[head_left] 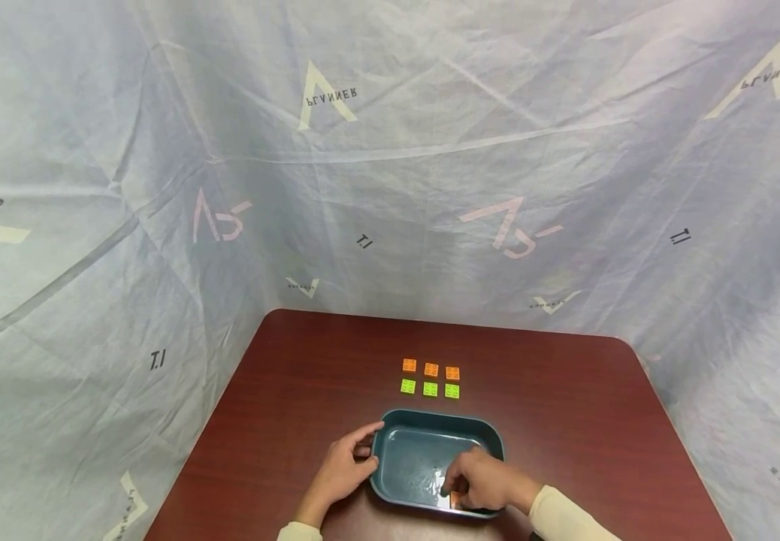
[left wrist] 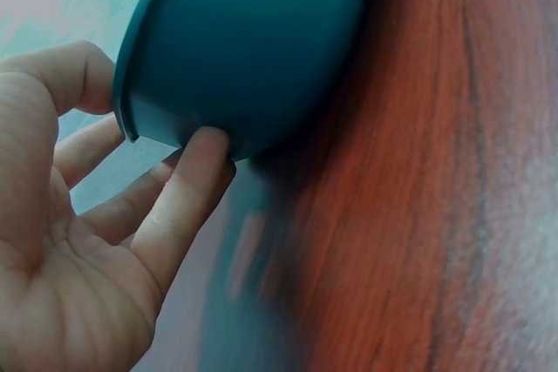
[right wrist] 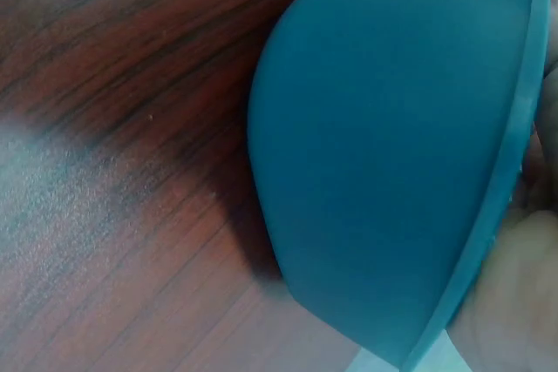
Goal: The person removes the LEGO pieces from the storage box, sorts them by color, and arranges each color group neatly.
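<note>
A deep teal tray with rounded corners sits on the table in the head view. At its left end, my left hand grips the rim, thumb and fingers on either side of the wall. The left wrist view shows this grip, with a fingertip pressed to the tray's outer wall. My right hand reaches over the front right rim into the tray, its fingers curled around an orange toy building brick near the floor. In the right wrist view, the tray's wall hides most of that hand.
Behind the tray lie two rows of toy building bricks: three orange bricks at the back and three lime green bricks in front. The dark red wooden table has rounded far corners. A printed grey-white sheet hangs around it.
</note>
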